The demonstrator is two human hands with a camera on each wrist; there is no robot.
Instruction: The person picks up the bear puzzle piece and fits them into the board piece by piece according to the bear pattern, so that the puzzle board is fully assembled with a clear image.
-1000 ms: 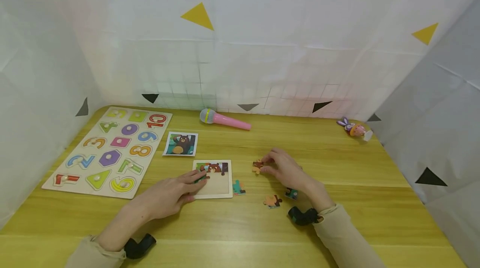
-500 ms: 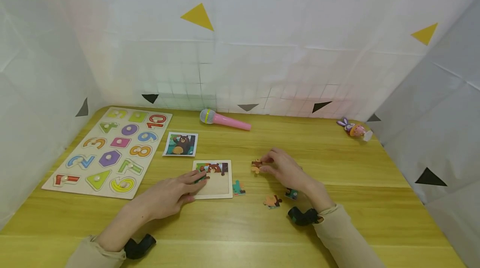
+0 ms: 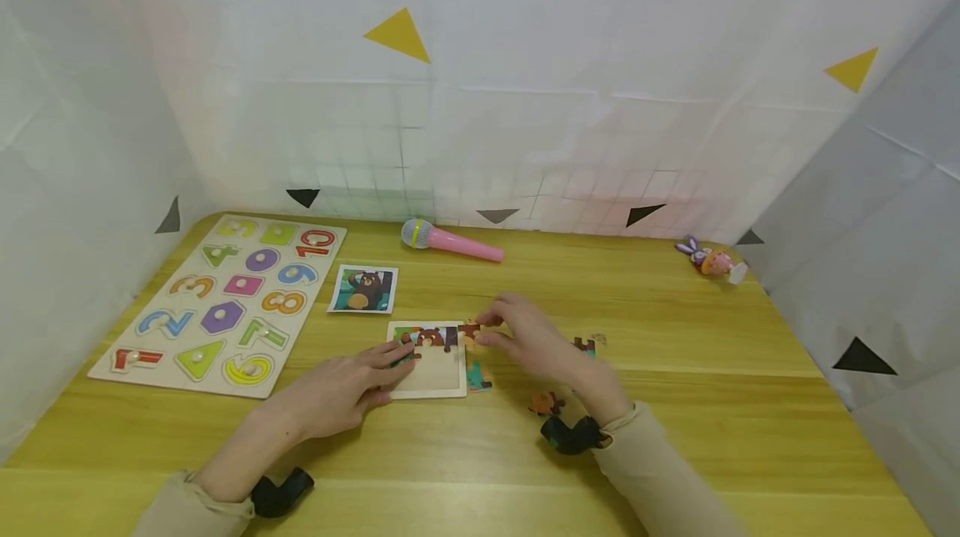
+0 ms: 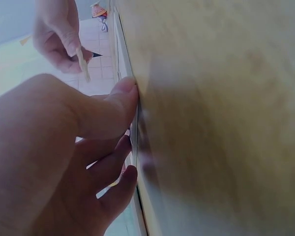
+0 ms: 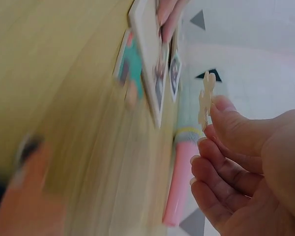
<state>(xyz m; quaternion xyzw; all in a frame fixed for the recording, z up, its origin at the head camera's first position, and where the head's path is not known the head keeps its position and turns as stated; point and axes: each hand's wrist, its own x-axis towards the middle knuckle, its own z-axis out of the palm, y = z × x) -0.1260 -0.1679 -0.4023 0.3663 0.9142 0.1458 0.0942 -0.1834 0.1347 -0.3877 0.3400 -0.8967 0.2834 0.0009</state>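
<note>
A small wooden puzzle tray (image 3: 431, 393) lies on the table, with bear picture pieces (image 3: 433, 337) along its top part and bare wood below. My left hand (image 3: 348, 387) rests over its left side, fingers extended on the pieces and thumb at the near edge. Thumb and fingers of my right hand (image 3: 525, 341) pinch a brown and orange puzzle piece (image 3: 470, 332) by the tray's upper right corner. In the right wrist view that piece (image 5: 206, 98) stands edge-on, raised off the table. A teal puzzle piece (image 3: 477, 376) lies against the tray's right side.
More loose pieces lie to the right, including an orange-brown piece (image 3: 546, 403) and a dark teal one (image 3: 585, 345). A bear picture card (image 3: 363, 289), a number board (image 3: 225, 303), a pink toy microphone (image 3: 453, 243) and a rabbit toy (image 3: 712, 258) surround the area.
My right hand has carried the pinched puzzle piece left to the tray's right edge, uncovering a dark teal piece behind. The left hand has stayed on the tray.
</note>
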